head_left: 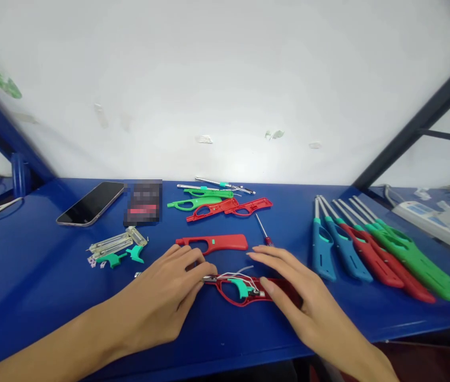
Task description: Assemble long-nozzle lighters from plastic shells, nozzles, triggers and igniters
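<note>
An opened red lighter half (243,304) lies on the blue table, its inside facing up. A teal trigger (241,288), thin white wires (235,275) and a small dark part with a metal end sit in it. At its left, nozzle end, my left hand (173,297) is closed, thumb and fingers pinching the metal tube. My right hand (300,289) rests over the handle end, thumb touching near the inner parts and fingers stretched out apart from it; the palm hides that end. Just behind lies the matching-coloured red casing half (225,242), outer side up.
Several finished-looking lighters (355,254) lie at right. Behind are green and red casing halves (209,207) and metal tubes. A screwdriver (264,232), clear fuel tanks (111,244), loose teal triggers (135,253), a phone (91,203) and a blurred-out dark item (143,201) are also around.
</note>
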Demonstrator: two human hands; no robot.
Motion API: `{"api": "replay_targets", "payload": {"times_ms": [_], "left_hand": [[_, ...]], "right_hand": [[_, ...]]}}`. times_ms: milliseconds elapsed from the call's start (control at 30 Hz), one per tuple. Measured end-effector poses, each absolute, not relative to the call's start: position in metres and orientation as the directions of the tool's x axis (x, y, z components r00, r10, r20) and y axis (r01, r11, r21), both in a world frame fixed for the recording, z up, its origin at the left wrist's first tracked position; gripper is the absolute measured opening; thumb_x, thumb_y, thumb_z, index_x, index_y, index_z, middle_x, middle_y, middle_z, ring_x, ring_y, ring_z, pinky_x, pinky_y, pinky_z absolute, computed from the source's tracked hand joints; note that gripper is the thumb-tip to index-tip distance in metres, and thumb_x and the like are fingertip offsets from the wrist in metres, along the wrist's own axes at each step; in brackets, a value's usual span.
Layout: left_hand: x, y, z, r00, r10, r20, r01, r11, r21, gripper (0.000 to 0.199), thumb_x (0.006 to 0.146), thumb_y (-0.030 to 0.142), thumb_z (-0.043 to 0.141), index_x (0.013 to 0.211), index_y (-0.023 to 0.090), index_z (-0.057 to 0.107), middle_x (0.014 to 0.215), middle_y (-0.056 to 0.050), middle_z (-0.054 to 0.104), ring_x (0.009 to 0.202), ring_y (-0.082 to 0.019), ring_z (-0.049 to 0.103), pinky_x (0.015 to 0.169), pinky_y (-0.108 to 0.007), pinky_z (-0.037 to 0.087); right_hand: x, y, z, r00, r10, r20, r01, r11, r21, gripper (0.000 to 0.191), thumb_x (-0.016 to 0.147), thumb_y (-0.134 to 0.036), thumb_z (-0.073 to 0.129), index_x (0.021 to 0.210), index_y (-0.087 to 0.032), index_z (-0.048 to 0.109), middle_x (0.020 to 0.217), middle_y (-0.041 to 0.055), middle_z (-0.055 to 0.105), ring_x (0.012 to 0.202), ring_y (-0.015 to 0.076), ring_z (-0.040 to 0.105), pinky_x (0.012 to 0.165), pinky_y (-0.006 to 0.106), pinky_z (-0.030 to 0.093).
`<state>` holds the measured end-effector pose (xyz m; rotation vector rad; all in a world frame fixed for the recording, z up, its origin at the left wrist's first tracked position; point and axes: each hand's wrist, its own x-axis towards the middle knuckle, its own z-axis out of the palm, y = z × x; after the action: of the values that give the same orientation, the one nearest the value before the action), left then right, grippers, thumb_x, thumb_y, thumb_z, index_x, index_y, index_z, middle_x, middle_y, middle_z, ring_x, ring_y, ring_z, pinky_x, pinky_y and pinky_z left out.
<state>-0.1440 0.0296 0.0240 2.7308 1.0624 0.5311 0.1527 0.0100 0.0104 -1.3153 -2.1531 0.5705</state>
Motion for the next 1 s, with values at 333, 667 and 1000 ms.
{"api": "replay_targets", "payload": {"times_ms": [333,667,1000], "left_hand": [[-0.120,0.022,0.023,0.627,0.667,0.403,0.607,-0.742,0.284,0.023,0.102,0.024,0.052,0.122,0.021,0.063,0.114,-0.009,0.068,0.103,-0.025,0.065,0.096,-0.045,0.051],[-0.110,0.035,0.015,0.658,0.629,0.415,0.561,-0.777,0.287,0.018,0.106,0.022,0.051,0.110,0.022,0.069,0.097,-0.004,0.068,0.088,-0.021,0.062,0.088,-0.041,0.042],[-0.109,0.030,0.013,0.672,0.526,0.522,0.545,-0.828,0.133,0.022,0.106,0.017,0.046,0.112,0.016,0.068,0.094,-0.006,0.068,0.086,-0.021,0.059,0.087,-0.041,0.040]], "right_hand": [[0.145,0.014,0.008,-0.494,0.809,0.319,0.657,0.588,-0.472,0.049,0.109,-0.021,0.044,0.155,-0.034,0.050,0.157,0.0026,0.057,0.149,0.0239,0.050,0.126,0.052,0.042],[0.133,0.020,0.011,-0.457,0.801,0.386,0.624,0.598,-0.502,0.029,0.109,-0.021,0.049,0.130,-0.030,0.066,0.122,0.0037,0.076,0.118,0.0239,0.069,0.113,0.051,0.050],[0.142,0.019,0.006,-0.444,0.769,0.460,0.600,0.637,-0.484,0.021,0.107,-0.020,0.055,0.115,-0.026,0.074,0.107,0.0012,0.079,0.097,0.0211,0.072,0.103,0.046,0.051]]}}
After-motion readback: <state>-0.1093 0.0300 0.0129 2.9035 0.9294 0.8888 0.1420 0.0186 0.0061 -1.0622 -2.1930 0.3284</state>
